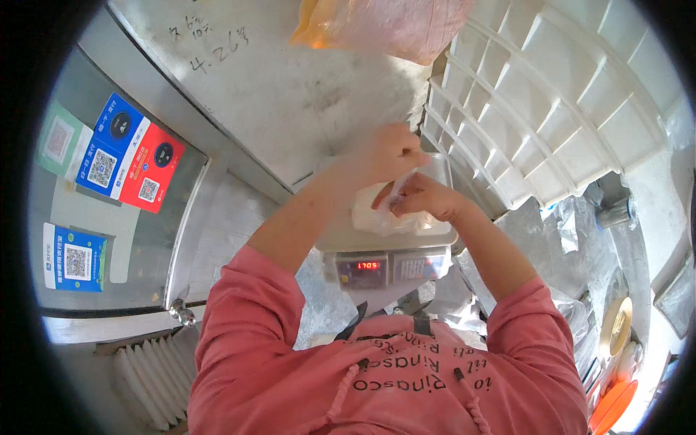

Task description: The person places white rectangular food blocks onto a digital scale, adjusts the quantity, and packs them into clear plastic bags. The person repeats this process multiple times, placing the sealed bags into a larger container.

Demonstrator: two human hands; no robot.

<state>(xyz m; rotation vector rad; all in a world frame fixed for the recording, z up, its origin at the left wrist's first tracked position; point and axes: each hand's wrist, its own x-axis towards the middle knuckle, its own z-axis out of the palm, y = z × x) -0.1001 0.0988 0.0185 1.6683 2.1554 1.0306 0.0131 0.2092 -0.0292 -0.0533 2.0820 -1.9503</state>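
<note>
A thin transparent plastic bag (378,215) with pale contents rests on the tray (331,236) of a digital weighing scale (363,272). What exactly is inside the bag cannot be made out. My left hand (396,152) is closed in a fist above the bag, slightly blurred, and pinches the upper end of its plastic. Just below it, my right hand (427,198) has its curled fingers around the twisted neck of the same bag. Red lit digits show on the scale's display (368,266), with a keypad (418,265) to its right.
White ribbed plastic crates or racks (533,103) stand at the right. An orange-pink plastic bag (386,24) lies at the far end of the marked white worktop (261,70). Payment-code cards (128,152) are stuck to a panel at left. An orange plastic vessel (613,405) sits lower right.
</note>
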